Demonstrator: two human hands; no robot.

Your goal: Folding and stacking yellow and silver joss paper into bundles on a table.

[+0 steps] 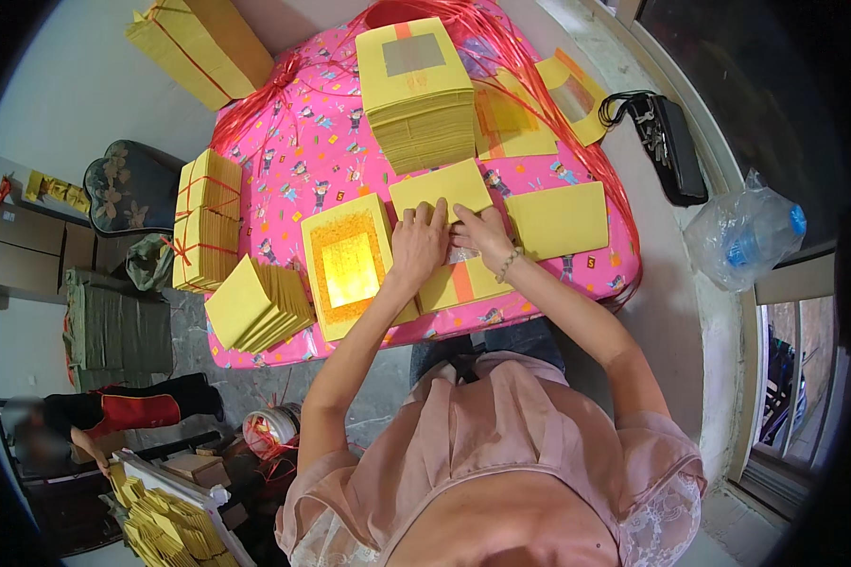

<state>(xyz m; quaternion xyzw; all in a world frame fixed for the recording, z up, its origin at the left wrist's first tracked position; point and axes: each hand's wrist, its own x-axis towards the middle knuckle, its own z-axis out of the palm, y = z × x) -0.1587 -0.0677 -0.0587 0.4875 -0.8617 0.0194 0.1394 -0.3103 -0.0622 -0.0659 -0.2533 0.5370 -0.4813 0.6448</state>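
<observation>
At the table's near side, my left hand [420, 244] lies on a yellow paper sheet [442, 186], fingers stretched out over its near edge. My right hand [482, 236], a bead bracelet at its wrist, closes its fingers on that same edge, close beside the left. Below my hands lies yellow paper with an orange stripe [461, 283], partly covered by my wrists. Left of them is a yellow stack with a gold-patterned top sheet [350, 269]. A plain yellow stack [560, 217] lies to the right.
A tall yellow paper stack [416, 104] stands behind my hands on the pink patterned tablecloth [303, 180]. Bundles tied with red string [208, 217] and a fanned stack [260, 307] sit left. Keys with a black pouch [667, 142] and a bagged bottle [752, 236] lie right. Another person [132, 411] works lower left.
</observation>
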